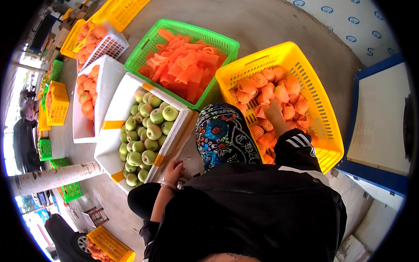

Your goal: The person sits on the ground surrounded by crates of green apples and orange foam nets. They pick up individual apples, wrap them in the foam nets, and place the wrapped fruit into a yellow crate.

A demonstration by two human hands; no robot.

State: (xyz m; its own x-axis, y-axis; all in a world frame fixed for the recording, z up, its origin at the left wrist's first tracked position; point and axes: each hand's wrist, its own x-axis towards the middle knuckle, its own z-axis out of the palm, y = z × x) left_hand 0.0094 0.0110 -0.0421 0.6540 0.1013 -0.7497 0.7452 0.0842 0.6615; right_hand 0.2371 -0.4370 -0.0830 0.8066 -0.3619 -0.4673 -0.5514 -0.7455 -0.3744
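Note:
My right hand point(273, 110) reaches into a yellow plastic crate point(309, 62) and touches fruit in orange foam nets point(282, 93). Its fingertips are partly hidden among the fruit, so a grip cannot be made out. My left hand point(175, 171), with curled fingers and nothing visible in them, hangs over my lap beside a white foam box point(113, 108). Green apples point(144, 131) without nets lie in that box. Beyond my knee a green plastic crate point(160, 28) holds a heap of loose orange foam net sleeves point(186, 62).
Another white foam box point(108, 70) with netted fruit stands at the left, near a white basket point(114, 44) and further yellow crates point(121, 13). A pale post point(59, 175) rises at the left. A blue-framed white panel point(379, 114) stands close on the right.

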